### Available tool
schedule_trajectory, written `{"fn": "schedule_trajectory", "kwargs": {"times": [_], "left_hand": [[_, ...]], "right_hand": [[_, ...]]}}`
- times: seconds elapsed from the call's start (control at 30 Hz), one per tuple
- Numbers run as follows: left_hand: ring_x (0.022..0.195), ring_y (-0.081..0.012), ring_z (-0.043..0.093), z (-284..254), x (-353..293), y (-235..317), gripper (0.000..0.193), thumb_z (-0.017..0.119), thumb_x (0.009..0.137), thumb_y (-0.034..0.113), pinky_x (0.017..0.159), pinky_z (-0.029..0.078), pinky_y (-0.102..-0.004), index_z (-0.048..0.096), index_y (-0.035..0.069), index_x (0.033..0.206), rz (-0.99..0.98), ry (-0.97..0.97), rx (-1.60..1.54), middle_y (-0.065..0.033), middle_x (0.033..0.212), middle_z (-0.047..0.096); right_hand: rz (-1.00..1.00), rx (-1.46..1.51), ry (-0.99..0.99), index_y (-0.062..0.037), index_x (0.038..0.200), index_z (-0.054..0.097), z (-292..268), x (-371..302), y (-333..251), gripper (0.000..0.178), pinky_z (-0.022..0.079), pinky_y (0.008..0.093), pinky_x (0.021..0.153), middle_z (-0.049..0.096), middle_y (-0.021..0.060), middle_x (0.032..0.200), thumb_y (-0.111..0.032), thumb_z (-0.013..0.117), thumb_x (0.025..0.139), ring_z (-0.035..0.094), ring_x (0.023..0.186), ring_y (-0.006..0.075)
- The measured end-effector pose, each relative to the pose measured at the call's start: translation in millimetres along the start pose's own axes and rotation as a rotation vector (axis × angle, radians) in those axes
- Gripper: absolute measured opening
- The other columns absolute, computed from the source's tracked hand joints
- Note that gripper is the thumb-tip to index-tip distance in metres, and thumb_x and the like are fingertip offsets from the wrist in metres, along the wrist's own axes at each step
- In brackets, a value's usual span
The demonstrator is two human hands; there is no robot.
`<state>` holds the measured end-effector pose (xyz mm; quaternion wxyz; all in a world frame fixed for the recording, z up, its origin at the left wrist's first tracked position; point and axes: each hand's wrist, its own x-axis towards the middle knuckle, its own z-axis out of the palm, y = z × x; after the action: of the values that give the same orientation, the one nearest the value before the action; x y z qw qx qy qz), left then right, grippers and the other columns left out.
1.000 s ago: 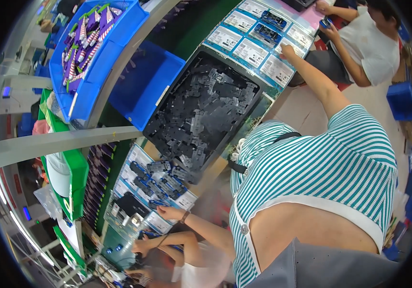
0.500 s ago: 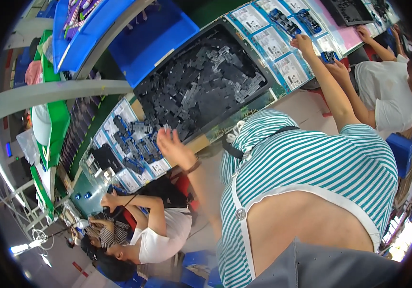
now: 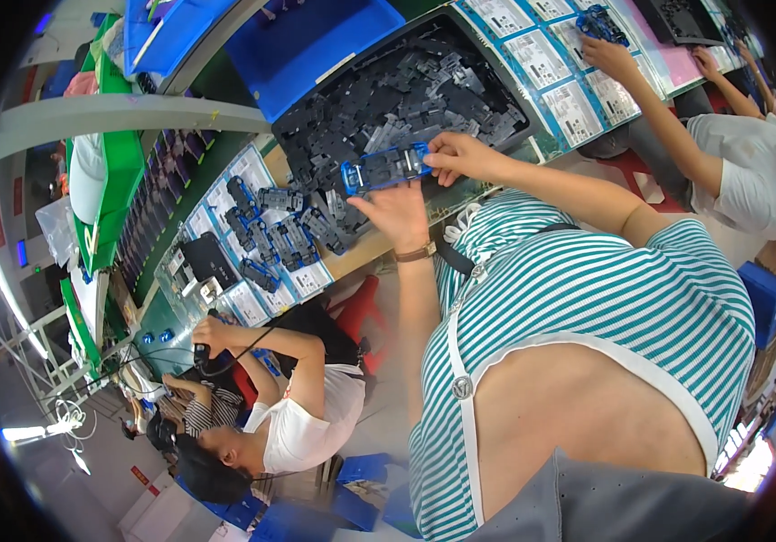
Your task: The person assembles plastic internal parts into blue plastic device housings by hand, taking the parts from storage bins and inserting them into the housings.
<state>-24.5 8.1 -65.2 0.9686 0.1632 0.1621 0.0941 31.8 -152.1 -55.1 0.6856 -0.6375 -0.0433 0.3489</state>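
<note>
In front of me my right hand [image 3: 460,159] pinches the right end of a blue toy car body [image 3: 390,168] with black and grey parts set in it. Just below the car is my left hand [image 3: 399,215], palm up with its thumb stretched out; its other fingers are partly hidden beneath the car. Whether those fingers bear its weight I cannot tell. Behind both hands sits a large black tray [image 3: 516,135] heaped with dark plastic parts.
Several blue-and-black car bodies [image 3: 290,242] lie on printed sheets left of the tray. At right another car body [image 3: 601,25] lies near a co-worker's hand [image 3: 609,59]. A blue bin [image 3: 316,45] stands behind. Another person [image 3: 307,406] works at left.
My right hand has moved left from the printed sheets, bringing a blue car body. My left hand has moved right, to beneath the car. The view has shifted slightly.
</note>
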Motion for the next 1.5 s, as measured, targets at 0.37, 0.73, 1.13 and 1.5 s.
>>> {"fn": "schedule_trajectory", "kwargs": {"times": [0.37,0.73,1.13,1.5], "left_hand": [[0.129,-0.0258,0.038,-27,-31,50,0.070,0.032,0.088,0.068,0.107,0.025,-0.0540,0.037,0.020,0.140,0.062,0.000,0.035,-0.0041,0.143,0.040],[0.127,-0.0249,0.040,-32,-38,63,0.063,0.034,0.091,0.063,0.107,0.026,-0.0517,0.040,0.021,0.139,0.073,0.000,-0.040,-0.0041,0.141,0.042],[0.126,-0.0262,0.041,-34,-34,63,0.068,0.038,0.088,0.066,0.104,0.029,-0.0555,0.039,0.022,0.139,0.080,0.006,0.008,-0.0038,0.142,0.041],[0.131,-0.0266,0.035,-10,-20,68,0.065,0.037,0.090,0.064,0.106,0.024,-0.0578,0.036,0.023,0.141,0.112,-0.053,0.022,-0.0043,0.145,0.037]], "right_hand": [[-0.617,-1.148,0.329,-0.0064,0.093,0.069,-58,100,9,0.031,0.045,0.0386,0.083,0.064,0.0115,0.091,-0.032,0.073,0.075,0.057,0.094,0.0285],[-0.181,0.269,0.487,0.0052,0.097,0.062,-96,101,18,0.018,0.056,0.0245,0.068,0.064,0.0091,0.085,-0.009,0.066,0.086,0.064,0.071,0.0152],[-0.634,-1.269,0.603,-0.0144,0.108,0.056,-69,64,-9,0.031,0.051,0.0385,0.077,0.052,0.0064,0.116,-0.017,0.067,0.079,0.059,0.096,0.0292],[-0.984,-1.395,-0.788,-0.0059,0.105,0.060,-59,1,17,0.029,0.050,0.0386,0.076,0.057,0.0090,0.106,-0.014,0.054,0.078,0.057,0.095,0.0261]]}}
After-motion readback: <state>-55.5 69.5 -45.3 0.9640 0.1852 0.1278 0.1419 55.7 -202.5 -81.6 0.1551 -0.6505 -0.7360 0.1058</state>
